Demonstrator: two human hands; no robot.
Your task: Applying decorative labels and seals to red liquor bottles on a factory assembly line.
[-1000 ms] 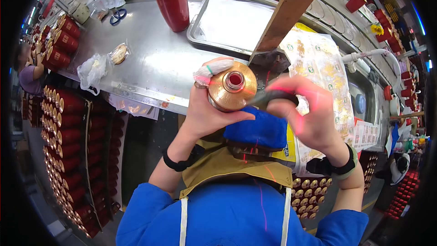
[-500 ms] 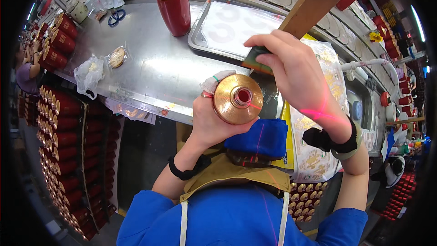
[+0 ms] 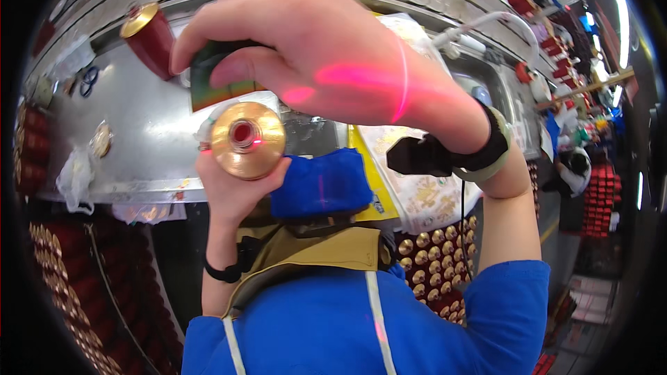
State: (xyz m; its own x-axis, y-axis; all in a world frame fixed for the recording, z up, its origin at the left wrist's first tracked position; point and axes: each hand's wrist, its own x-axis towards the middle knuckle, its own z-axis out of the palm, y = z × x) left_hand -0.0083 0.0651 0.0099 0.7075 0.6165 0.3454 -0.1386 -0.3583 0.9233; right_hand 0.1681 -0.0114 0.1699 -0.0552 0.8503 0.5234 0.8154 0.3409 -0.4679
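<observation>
Bottle (image 3: 251, 160), gold-shouldered, mouth facing up at me, and my left hand (image 3: 233, 184) is curled round it, left of the blue cloth (image 3: 323, 186)! My right hand (image 3: 295, 38): thumb and fingers pinching a flat dark green piece (image 3: 203, 88), near the bottle's shoulder!

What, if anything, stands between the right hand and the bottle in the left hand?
Only the flat green tool that the right hand holds, near the gold-topped bottle; nothing else visible stands between. Whether tool and bottle touch, I can't tell.
</observation>
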